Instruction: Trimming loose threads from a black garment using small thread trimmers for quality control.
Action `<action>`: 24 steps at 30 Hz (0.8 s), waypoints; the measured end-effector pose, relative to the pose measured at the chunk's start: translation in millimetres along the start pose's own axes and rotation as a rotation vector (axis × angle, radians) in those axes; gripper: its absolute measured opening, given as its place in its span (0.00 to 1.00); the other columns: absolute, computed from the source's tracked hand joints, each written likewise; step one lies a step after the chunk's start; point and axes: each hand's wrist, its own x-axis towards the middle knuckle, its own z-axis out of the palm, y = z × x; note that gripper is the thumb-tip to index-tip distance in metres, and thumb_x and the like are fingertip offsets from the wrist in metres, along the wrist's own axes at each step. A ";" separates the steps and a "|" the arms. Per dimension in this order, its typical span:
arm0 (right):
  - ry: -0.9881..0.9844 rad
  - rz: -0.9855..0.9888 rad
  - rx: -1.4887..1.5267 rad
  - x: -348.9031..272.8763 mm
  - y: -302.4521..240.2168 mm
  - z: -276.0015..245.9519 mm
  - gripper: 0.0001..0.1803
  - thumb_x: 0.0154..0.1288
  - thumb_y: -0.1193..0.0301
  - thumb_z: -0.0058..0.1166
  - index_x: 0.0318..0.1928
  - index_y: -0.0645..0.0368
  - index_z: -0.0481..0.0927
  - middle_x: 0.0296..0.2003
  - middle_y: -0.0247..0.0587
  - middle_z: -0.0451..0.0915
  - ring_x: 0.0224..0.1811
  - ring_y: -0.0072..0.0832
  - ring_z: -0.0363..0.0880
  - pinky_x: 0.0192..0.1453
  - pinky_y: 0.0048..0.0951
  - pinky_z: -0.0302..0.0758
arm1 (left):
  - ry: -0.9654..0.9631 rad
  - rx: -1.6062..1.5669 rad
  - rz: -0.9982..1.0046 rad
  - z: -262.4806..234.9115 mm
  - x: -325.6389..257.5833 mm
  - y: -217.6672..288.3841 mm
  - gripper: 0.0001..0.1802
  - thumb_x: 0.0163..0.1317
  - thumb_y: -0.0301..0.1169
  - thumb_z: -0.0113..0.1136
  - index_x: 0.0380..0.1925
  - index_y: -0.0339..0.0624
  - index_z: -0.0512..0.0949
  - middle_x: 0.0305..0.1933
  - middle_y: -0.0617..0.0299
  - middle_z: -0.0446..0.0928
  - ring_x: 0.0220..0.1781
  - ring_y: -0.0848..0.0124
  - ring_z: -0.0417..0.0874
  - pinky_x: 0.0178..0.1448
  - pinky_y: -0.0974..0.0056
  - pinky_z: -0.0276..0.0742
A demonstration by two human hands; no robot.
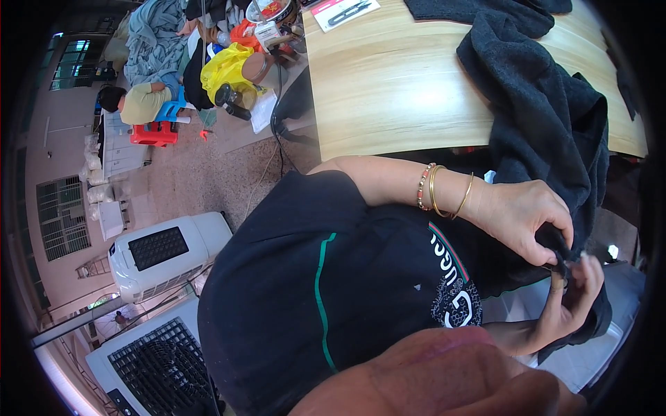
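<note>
On the worktop (395, 90), a packaged tool (345, 11) lies at the upper left corner. The cloth (531, 76) starts along the upper edge, runs down the right half and passes over the lower edge near the lower right corner, to the left hand (520, 213) and right hand (574, 308) below. Beyond the left edge sit a jar (239, 102) and, just above it, a plastic bag (225, 67). Farther left lies a fabric heap (149, 52), above a seated person (144, 104).

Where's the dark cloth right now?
In the head view, the dark cloth is at the right, trailing off the wood-grain table to the braceleted hand and the other hand.
</note>
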 end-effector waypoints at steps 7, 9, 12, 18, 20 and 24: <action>-0.297 0.149 0.250 4.7 29.0 -11.9 0.20 0.56 0.80 0.68 0.47 0.63 0.73 0.47 0.39 0.73 0.45 0.21 0.70 0.53 0.18 0.64 | -0.079 0.007 0.015 0.3 0.2 0.9 0.12 0.50 0.30 0.68 0.35 0.37 0.83 0.35 0.54 0.83 0.39 0.60 0.85 0.41 0.62 0.80; -0.307 0.180 0.237 3.4 31.9 -15.7 0.19 0.55 0.80 0.67 0.44 0.62 0.72 0.44 0.37 0.72 0.44 0.20 0.69 0.51 0.18 0.64 | -0.106 -0.009 -0.001 1.7 2.5 -0.4 0.12 0.50 0.29 0.68 0.35 0.37 0.83 0.34 0.54 0.83 0.38 0.59 0.85 0.41 0.61 0.79; -0.303 0.239 0.240 4.8 33.8 -9.9 0.18 0.53 0.82 0.67 0.41 0.61 0.71 0.40 0.35 0.70 0.40 0.19 0.68 0.44 0.15 0.64 | -0.120 0.000 -0.010 -2.5 0.0 -5.7 0.11 0.50 0.28 0.69 0.34 0.39 0.83 0.33 0.56 0.83 0.37 0.60 0.85 0.40 0.62 0.79; -0.155 0.231 0.248 12.9 20.0 9.6 0.14 0.53 0.84 0.66 0.35 0.63 0.73 0.36 0.36 0.72 0.36 0.18 0.69 0.38 0.14 0.62 | -0.054 0.192 -0.010 -4.2 1.7 -5.0 0.07 0.52 0.27 0.67 0.33 0.41 0.83 0.32 0.60 0.82 0.33 0.64 0.84 0.35 0.65 0.79; -0.125 0.241 0.183 11.4 17.5 11.2 0.12 0.54 0.85 0.63 0.36 0.64 0.74 0.37 0.35 0.73 0.37 0.18 0.70 0.41 0.15 0.65 | -0.017 0.255 0.063 5.3 2.4 -13.6 0.08 0.52 0.28 0.67 0.33 0.41 0.82 0.32 0.59 0.81 0.33 0.63 0.84 0.35 0.64 0.80; -0.116 0.242 0.017 1.1 22.3 8.8 0.09 0.61 0.86 0.58 0.41 0.66 0.75 0.41 0.35 0.75 0.45 0.20 0.73 0.51 0.17 0.68 | 0.049 0.465 0.169 20.6 4.2 -21.6 0.06 0.51 0.27 0.65 0.29 0.44 0.77 0.28 0.60 0.78 0.32 0.61 0.83 0.33 0.61 0.79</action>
